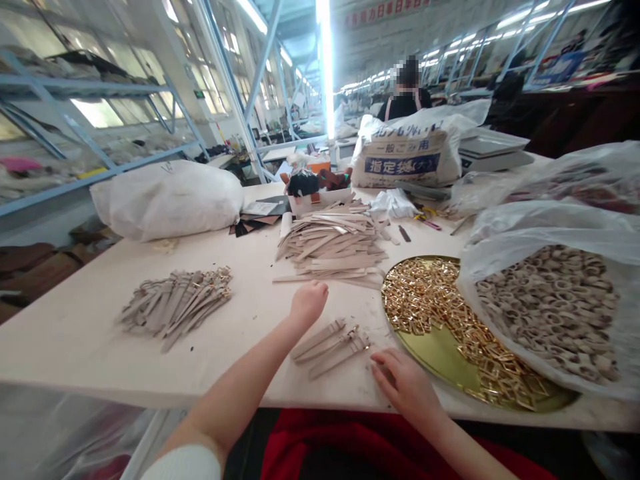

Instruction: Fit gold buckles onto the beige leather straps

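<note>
My left hand is curled closed just in front of a large pile of flat beige strips. Whatever its fingers hold, if anything, is hidden. Resting near the table's front edge, my right hand has loosely bent fingers and shows nothing in them. Just left of it lies a small group of beige straps with gold buckles. Further left is a bigger heap of such buckled straps. A round gold tray to the right carries many gold buckles.
A clear plastic bag full of small beige loops overlaps the tray. White sacks and a printed bag stand behind, around a box of dark pieces. A person is further back.
</note>
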Action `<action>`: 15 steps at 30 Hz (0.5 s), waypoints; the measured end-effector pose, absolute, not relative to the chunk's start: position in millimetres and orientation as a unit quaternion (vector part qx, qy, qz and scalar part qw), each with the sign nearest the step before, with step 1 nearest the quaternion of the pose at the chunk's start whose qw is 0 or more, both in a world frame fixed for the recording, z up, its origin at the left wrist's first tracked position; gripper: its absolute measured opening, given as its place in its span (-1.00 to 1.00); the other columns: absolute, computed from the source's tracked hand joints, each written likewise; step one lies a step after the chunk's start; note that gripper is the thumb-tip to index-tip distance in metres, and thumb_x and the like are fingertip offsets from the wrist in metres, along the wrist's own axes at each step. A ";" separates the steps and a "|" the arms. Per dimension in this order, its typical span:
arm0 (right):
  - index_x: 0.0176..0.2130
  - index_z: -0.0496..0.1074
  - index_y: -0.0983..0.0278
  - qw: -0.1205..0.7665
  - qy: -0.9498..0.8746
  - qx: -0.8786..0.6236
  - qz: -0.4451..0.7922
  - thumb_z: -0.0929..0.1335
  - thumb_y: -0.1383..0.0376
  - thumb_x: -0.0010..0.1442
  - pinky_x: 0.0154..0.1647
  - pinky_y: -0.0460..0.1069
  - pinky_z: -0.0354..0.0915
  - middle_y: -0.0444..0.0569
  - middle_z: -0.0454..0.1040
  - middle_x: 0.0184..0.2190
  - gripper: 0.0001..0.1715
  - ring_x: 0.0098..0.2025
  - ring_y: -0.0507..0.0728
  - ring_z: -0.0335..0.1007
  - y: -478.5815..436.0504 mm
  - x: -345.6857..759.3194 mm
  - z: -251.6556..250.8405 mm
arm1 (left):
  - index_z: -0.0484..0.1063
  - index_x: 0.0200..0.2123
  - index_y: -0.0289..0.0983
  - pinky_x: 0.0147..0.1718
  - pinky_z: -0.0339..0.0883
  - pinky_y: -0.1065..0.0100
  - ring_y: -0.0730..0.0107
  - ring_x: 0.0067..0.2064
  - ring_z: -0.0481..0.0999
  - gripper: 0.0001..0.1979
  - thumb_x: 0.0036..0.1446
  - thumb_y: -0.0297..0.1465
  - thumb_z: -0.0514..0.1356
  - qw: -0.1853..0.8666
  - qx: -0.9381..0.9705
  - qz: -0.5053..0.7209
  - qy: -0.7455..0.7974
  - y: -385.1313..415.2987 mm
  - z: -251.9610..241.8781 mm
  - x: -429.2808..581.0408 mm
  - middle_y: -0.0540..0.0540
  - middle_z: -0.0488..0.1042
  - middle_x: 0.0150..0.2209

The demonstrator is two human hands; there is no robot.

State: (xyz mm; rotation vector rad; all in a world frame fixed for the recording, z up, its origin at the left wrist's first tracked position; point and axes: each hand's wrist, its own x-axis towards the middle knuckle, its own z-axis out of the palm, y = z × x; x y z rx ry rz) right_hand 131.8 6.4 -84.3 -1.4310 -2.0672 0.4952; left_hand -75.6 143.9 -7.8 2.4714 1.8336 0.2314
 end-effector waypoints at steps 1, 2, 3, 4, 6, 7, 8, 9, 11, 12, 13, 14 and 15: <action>-0.23 0.33 0.23 0.288 -0.773 -0.531 0.191 0.20 0.27 0.19 -0.23 0.04 0.25 -0.01 0.40 -0.31 -0.83 -0.26 0.15 0.34 6.1 132.2 -84.3 | 0.42 -0.23 -0.26 -0.18 0.20 0.32 0.31 -0.17 0.40 -0.75 0.17 -0.39 -0.04 0.015 0.798 0.071 0.598 163.3 -7.0 -73.9 -0.16 0.43 -0.22; -0.24 0.33 0.23 0.290 -0.773 -0.528 0.199 0.20 0.29 0.19 -0.24 0.04 0.25 -0.01 0.40 -0.32 -0.83 -0.26 0.14 0.34 6.1 132.4 -83.7 | 0.41 -0.22 -0.27 -0.18 0.20 0.29 0.28 -0.15 0.39 -0.76 0.15 -0.42 -0.03 0.003 0.795 0.068 0.602 181.7 -6.9 -71.7 -0.18 0.43 -0.21; -0.24 0.33 0.23 0.293 -0.771 -0.526 0.208 0.20 0.30 0.19 -0.25 0.03 0.25 -0.02 0.40 -0.33 -0.84 -0.27 0.13 0.33 6.3 132.6 -82.7 | 0.41 -0.22 -0.29 -0.18 0.19 0.25 0.23 -0.14 0.39 -0.76 0.13 -0.45 -0.02 -0.009 0.791 0.066 0.608 198.0 -7.3 -69.3 -0.21 0.43 -0.21; -0.25 0.33 0.23 0.296 -0.768 -0.525 0.216 0.19 0.32 0.19 -0.26 0.02 0.25 -0.02 0.40 -0.34 -0.84 -0.28 0.13 0.33 6.6 132.7 -81.7 | 0.41 -0.23 -0.31 -0.17 0.19 0.22 0.19 -0.13 0.38 -0.77 0.12 -0.46 -0.01 -0.020 0.787 0.065 0.613 211.6 -8.3 -67.2 -0.24 0.42 -0.21; -0.27 0.33 0.23 0.304 -0.763 -0.525 0.222 0.19 0.36 0.18 -0.28 0.01 0.24 -0.03 0.40 -0.37 -0.84 -0.30 0.12 0.32 7.6 133.0 -79.6 | 0.41 -0.27 -0.35 -0.16 0.17 0.16 0.11 -0.12 0.37 -0.79 0.07 -0.48 0.02 -0.033 0.782 0.062 0.619 229.2 -11.5 -65.2 -0.29 0.42 -0.24; -0.28 0.33 0.24 0.308 -0.763 -0.525 0.219 0.19 0.38 0.17 -0.28 0.01 0.24 -0.03 0.39 -0.39 -0.84 -0.31 0.12 0.32 8.2 133.1 -78.5 | 0.41 -0.29 -0.36 -0.16 0.17 0.14 0.08 -0.12 0.36 -0.81 0.05 -0.48 0.04 -0.035 0.782 0.061 0.619 233.6 -13.4 -65.6 -0.30 0.42 -0.26; -0.29 0.33 0.24 0.311 -0.762 -0.525 0.215 0.20 0.39 0.15 -0.29 0.01 0.23 -0.03 0.39 -0.39 -0.85 -0.31 0.12 0.31 8.8 133.2 -77.4 | 0.41 -0.31 -0.37 -0.16 0.16 0.13 0.06 -0.11 0.36 -0.82 0.02 -0.47 0.06 -0.036 0.784 0.061 0.617 235.4 -15.1 -67.0 -0.30 0.42 -0.26; -0.29 0.33 0.24 0.312 -0.762 -0.526 0.211 0.21 0.40 0.14 -0.29 0.01 0.22 -0.03 0.39 -0.40 -0.85 -0.31 0.12 0.31 9.4 133.4 -76.2 | 0.41 -0.33 -0.37 -0.16 0.16 0.13 0.05 -0.11 0.35 -0.84 0.00 -0.47 0.08 -0.034 0.787 0.063 0.613 235.2 -16.6 -69.2 -0.31 0.42 -0.25; -0.31 0.34 0.24 0.315 -0.761 -0.528 0.207 0.22 0.42 0.12 -0.28 0.00 0.22 -0.03 0.39 -0.40 -0.85 -0.31 0.11 0.30 10.5 133.9 -74.0 | 0.40 -0.38 -0.36 -0.18 0.18 0.15 0.06 -0.12 0.36 -0.86 -0.03 -0.47 0.08 -0.025 0.790 0.071 0.608 230.3 -17.5 -74.6 -0.30 0.41 -0.25; -0.31 0.34 0.24 0.316 -0.760 -0.529 0.206 0.23 0.42 0.12 -0.28 -0.01 0.21 -0.04 0.39 -0.40 -0.85 -0.31 0.11 0.30 10.9 134.2 -73.2 | 0.39 -0.41 -0.35 -0.21 0.20 0.18 0.09 -0.15 0.37 -0.88 -0.04 -0.47 0.08 -0.018 0.791 0.077 0.607 226.1 -16.6 -77.0 -0.28 0.42 -0.27; -0.32 0.35 0.24 0.319 -0.758 -0.531 0.204 0.23 0.42 0.11 -0.28 -0.01 0.21 -0.04 0.39 -0.40 -0.86 -0.31 0.11 0.30 11.2 134.3 -72.6 | 0.38 -0.43 -0.35 -0.24 0.21 0.22 0.13 -0.20 0.39 -0.89 -0.04 -0.46 0.07 -0.008 0.790 0.085 0.607 220.7 -14.2 -78.7 -0.25 0.42 -0.30; -0.32 0.35 0.24 0.323 -0.756 -0.533 0.201 0.24 0.42 0.11 -0.28 -0.02 0.21 -0.04 0.39 -0.40 -0.86 -0.31 0.10 0.30 11.2 134.2 -72.4 | 0.36 -0.43 -0.34 -0.28 0.23 0.26 0.19 -0.25 0.41 -0.89 -0.03 -0.44 0.06 0.000 0.789 0.094 0.607 214.0 -10.1 -79.4 -0.21 0.42 -0.33; -0.32 0.35 0.24 0.326 -0.755 -0.534 0.196 0.24 0.41 0.11 -0.28 -0.02 0.21 -0.04 0.40 -0.40 -0.86 -0.31 0.10 0.30 11.1 133.9 -72.6 | 0.35 -0.42 -0.33 -0.32 0.24 0.31 0.25 -0.29 0.41 -0.88 -0.01 -0.42 0.05 0.010 0.787 0.110 0.607 205.9 -3.9 -78.9 -0.17 0.42 -0.36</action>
